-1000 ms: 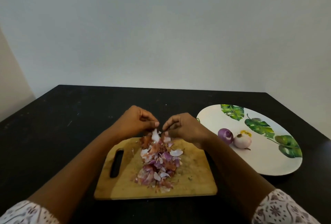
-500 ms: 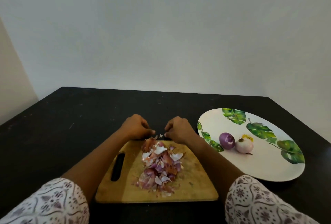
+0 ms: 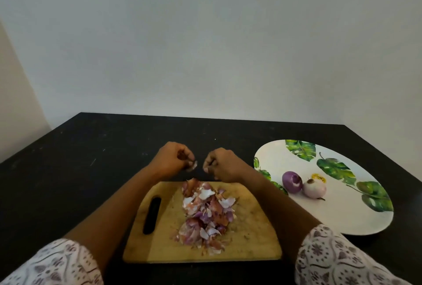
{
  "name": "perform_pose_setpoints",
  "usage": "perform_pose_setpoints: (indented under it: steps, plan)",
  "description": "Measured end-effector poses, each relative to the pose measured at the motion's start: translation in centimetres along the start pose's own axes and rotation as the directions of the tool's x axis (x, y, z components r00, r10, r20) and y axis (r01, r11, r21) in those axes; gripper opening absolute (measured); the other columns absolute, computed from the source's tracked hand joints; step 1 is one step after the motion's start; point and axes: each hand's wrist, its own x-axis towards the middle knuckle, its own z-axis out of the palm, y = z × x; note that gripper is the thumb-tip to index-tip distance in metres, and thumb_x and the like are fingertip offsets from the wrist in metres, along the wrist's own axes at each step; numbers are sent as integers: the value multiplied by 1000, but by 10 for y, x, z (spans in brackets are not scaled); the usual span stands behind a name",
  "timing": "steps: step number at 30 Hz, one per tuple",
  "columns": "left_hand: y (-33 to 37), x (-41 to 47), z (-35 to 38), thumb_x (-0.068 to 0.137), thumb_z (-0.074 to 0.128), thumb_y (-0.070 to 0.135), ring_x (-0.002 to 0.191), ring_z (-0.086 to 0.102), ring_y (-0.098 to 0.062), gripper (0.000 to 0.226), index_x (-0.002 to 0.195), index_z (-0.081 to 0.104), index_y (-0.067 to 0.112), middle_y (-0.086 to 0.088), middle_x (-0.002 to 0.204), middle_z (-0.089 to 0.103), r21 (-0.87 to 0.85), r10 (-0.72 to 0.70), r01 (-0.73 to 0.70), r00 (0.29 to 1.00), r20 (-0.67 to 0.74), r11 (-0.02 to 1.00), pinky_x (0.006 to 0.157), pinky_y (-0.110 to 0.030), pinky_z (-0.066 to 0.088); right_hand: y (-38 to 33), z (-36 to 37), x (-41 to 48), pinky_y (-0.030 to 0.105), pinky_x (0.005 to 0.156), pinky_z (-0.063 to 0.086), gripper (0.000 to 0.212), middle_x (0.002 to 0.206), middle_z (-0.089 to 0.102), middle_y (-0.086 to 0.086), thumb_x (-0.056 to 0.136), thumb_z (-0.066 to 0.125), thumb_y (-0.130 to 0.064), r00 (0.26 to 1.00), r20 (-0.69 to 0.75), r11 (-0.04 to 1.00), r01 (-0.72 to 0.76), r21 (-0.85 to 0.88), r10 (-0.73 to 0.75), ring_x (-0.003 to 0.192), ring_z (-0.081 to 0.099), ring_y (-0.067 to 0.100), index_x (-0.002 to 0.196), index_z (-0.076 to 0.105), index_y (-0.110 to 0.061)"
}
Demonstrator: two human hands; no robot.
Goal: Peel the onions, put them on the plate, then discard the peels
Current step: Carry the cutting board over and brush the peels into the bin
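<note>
A heap of purple and white onion peels [image 3: 205, 211] lies on a wooden cutting board [image 3: 251, 239]. Just beyond the board's far edge, my left hand [image 3: 173, 159] is curled and pinches a small scrap of peel [image 3: 193, 165] at its fingertips. My right hand [image 3: 222, 165] is curled beside it, a small gap apart; whether it holds a scrap I cannot tell. Two peeled onions, one purple [image 3: 291, 181] and one pale [image 3: 314, 189], sit touching on a white oval plate [image 3: 342, 216] with green leaf prints at the right.
The black table [image 3: 80, 170] runs back to a plain wall, with its far edge behind my hands. The board has a dark handle slot [image 3: 151, 215] on its left side. The plate reaches close to the table's right edge.
Both hands have moved away from the peel heap, past the board's far edge, and drawn slightly apart. My view has risen and pulled back, so my sleeves show.
</note>
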Motion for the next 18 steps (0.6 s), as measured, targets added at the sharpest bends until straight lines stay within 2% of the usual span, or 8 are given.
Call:
perform_pose_setpoints:
  steps: [3, 6, 9, 13, 15, 16, 18]
  plan:
    - [17, -21, -21, 82, 63, -2, 78, 68, -6, 17, 83, 69, 15, -1, 86, 70, -8, 84, -83, 996, 37, 996, 68, -16, 54, -6, -18, -23, 18, 67, 48, 18, 90, 61, -6, 93, 59, -8, 994, 78, 997, 79, 17, -81, 81, 60, 8, 84, 61, -24]
    - [33, -45, -30, 83, 64, 1, 75, 67, -1, 17, 85, 70, 17, 5, 83, 70, 94, 104, -114, 989, 103, 989, 67, -12, 52, -12, -28, -43, 15, 67, 51, 20, 84, 64, -10, 90, 61, -2, 981, 148, 988, 136, -72, -124, 76, 64, 2, 90, 67, -20]
    - [43, -67, -25, 80, 68, 5, 73, 66, 2, 19, 86, 67, 24, 9, 82, 68, 195, 105, -137, 981, 164, 971, 68, -15, 54, -18, -27, -59, 13, 70, 52, 20, 82, 62, -13, 89, 61, 1, 973, 171, 976, 176, -127, -153, 79, 65, 1, 101, 70, -11]
    - [49, -85, -8, 77, 73, 19, 72, 60, 0, 32, 101, 59, 34, 15, 80, 59, 332, 184, -196, 981, 66, 923, 65, -16, 52, -21, -19, -76, 15, 67, 48, 12, 81, 59, -10, 86, 66, -6, 984, 62, 965, 176, -196, -167, 82, 62, 8, 86, 67, -18]
    - [47, -86, -2, 79, 71, 22, 72, 57, -4, 34, 108, 58, 35, 12, 81, 58, 346, 209, -200, 978, 13, 917, 65, -21, 52, -18, -18, -82, 12, 66, 48, 14, 79, 59, -11, 86, 66, -5, 985, 80, 959, 168, -228, -154, 79, 61, 6, 83, 66, -18]
    - [46, -85, 0, 81, 70, 21, 73, 56, -5, 36, 111, 57, 35, 12, 84, 57, 343, 213, -201, 977, 2, 918, 66, -22, 53, -16, -18, -85, 12, 67, 49, 16, 82, 60, -11, 86, 65, -2, 984, 114, 960, 162, -231, -139, 81, 61, 6, 84, 67, -18]
    - [43, -84, 2, 83, 67, 19, 78, 56, -3, 44, 120, 51, 36, 15, 93, 56, 337, 212, -198, 977, -3, 920, 70, -21, 52, -13, -18, -89, 18, 78, 52, 27, 101, 63, -7, 87, 60, 5, 980, 169, 960, 143, -239, -104, 96, 60, 8, 96, 69, -19]
